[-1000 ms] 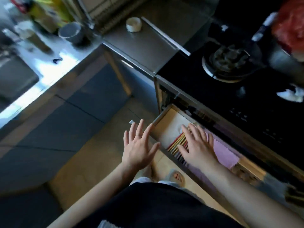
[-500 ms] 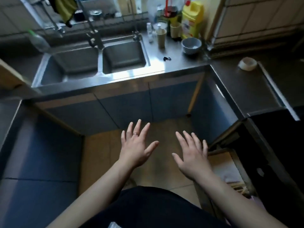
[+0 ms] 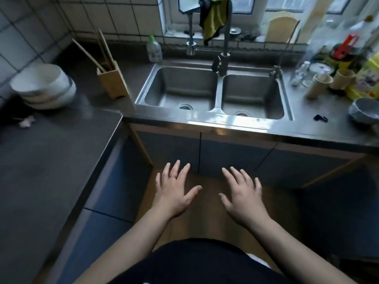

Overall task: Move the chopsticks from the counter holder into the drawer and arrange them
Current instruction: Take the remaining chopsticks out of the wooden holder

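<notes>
My left grip (image 3: 174,193) and right grip (image 3: 244,199) hover side by side, palms down. The fingers are straight and spread apart and hold nothing, above the wooden floor (image 3: 209,203) before the cabinet doors (image 3: 229,152). A ring (image 3: 172,176) sits on one left finger. Both forearms run off the lower edge, where dark clothing hides the floor.

The chopsticks (image 3: 103,50) stand tilted in the wooden holder (image 3: 113,83) on the worktop (image 3: 51,156). They are well apart from both grips, just left of the double sink (image 3: 219,95), and their lower ends are hidden inside the holder. Stacked white bowls (image 3: 45,87) sit further left.

A clear bottle (image 3: 154,49) stands behind the sink, its label too blurred to read. A green-and-dark cloth (image 3: 213,19) hangs above the sink. At right, cups, bottles and a yellow pack (image 3: 367,78) smear together, and the print is illegible. A grey bowl (image 3: 364,111) is cut off by the right edge.
</notes>
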The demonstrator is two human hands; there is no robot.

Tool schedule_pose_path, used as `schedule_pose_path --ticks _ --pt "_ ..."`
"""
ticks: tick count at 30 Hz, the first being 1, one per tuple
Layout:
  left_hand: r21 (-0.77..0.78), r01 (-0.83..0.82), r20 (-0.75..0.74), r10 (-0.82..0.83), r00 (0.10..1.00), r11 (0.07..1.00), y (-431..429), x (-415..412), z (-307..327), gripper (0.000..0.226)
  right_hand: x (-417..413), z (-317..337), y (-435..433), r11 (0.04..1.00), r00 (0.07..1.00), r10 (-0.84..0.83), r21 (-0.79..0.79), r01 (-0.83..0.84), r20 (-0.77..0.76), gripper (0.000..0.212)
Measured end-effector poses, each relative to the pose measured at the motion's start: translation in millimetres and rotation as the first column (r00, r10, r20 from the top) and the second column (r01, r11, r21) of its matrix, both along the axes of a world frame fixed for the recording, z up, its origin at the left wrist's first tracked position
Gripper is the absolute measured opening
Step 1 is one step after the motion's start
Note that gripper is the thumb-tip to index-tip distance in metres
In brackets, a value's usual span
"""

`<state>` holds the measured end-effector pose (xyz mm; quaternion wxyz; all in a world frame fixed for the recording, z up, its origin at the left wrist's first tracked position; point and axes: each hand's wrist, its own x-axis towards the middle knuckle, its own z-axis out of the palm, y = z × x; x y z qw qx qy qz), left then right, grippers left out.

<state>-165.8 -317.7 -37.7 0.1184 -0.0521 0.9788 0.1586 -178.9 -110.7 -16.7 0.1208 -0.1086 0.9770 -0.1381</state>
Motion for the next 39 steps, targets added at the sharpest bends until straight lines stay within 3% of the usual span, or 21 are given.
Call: schedule_pose_path --ticks 12,16,23,27,32,39 --pt "0.166 -0.289 -0.09 0.306 0.948 0.943 -121 -80 -2 0.068 -140 14 -131 0.958 0.959 0.282 -0.053 -0.283 -0.021 0.064" --pt "0.178 -0.384 -0.11 0.406 0.907 0.906 -150 -125 3 0.075 -204 19 -163 0.922 0.924 0.379 -0.069 -0.382 -0.053 0.062" --pt "0.215 -0.544 -0.155 0.579 0.801 0.811 -196 -190 18 0.065 -310 31 -232 0.858 0.864 0.495 -0.105 -0.502 -0.089 0.062" --pt "0.289 -0.607 -0.18 0.665 0.725 0.74 -220 -212 25 0.072 -349 41 -267 0.83 0.842 0.531 -0.141 -0.54 -0.098 0.063" --pt "0.36 -0.644 -0.185 0.729 0.659 0.675 -267 -247 29 0.057 -383 48 -315 0.803 0.826 0.547 -0.194 -0.563 -0.135 0.065" --pt "0.524 -0.628 -0.131 0.784 0.607 0.575 -348 -313 37 0.059 -425 51 -384 0.824 0.882 0.46 -0.323 -0.465 -0.098 0.068"
